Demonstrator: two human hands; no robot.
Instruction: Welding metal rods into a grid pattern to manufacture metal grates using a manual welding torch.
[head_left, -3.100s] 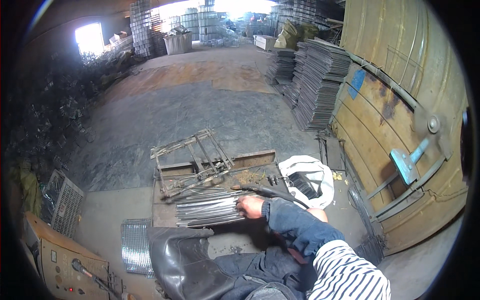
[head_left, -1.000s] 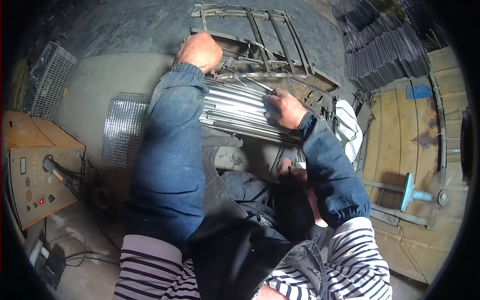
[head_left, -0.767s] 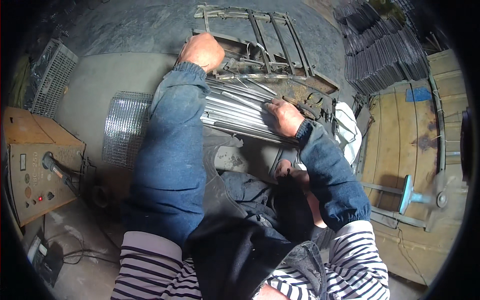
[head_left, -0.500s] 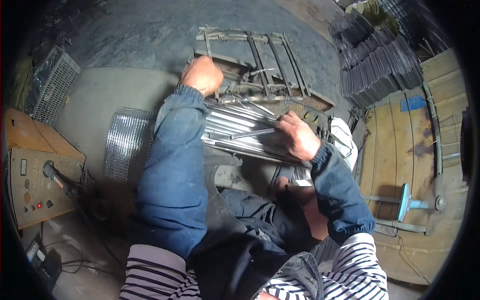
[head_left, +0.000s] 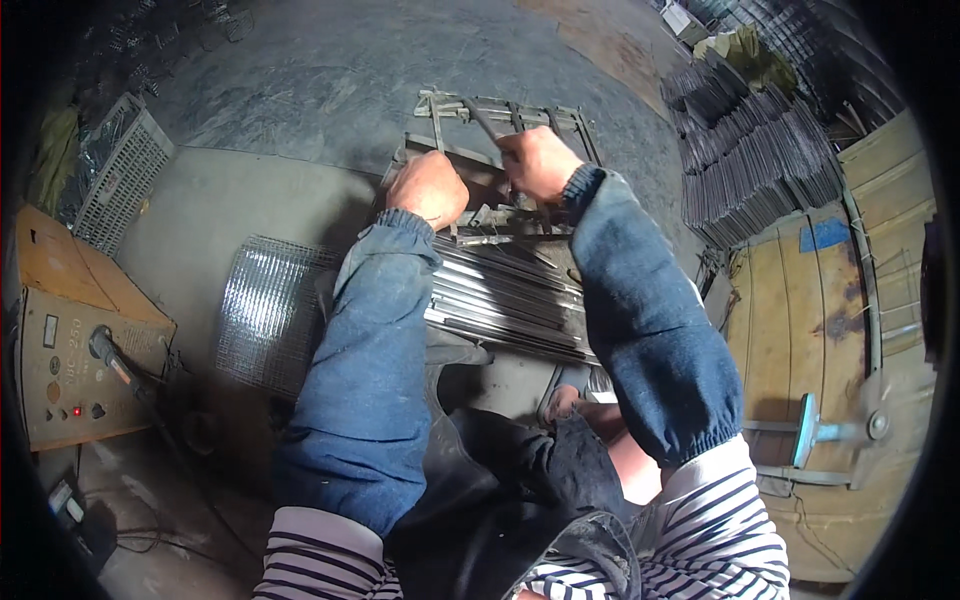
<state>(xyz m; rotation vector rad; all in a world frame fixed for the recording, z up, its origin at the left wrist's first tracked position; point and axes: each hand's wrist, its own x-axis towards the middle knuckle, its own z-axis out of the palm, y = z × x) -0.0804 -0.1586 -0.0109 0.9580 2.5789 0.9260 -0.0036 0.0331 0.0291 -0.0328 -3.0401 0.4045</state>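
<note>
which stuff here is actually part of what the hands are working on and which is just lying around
In hand:
- left hand and right hand, both on the metal frame jig
- thin rod gripped by the right hand
- bundle of metal rods below the hands

Lying about:
- wire mesh panel
- wire basket
- welding machine
- stacked mesh sheets
</note>
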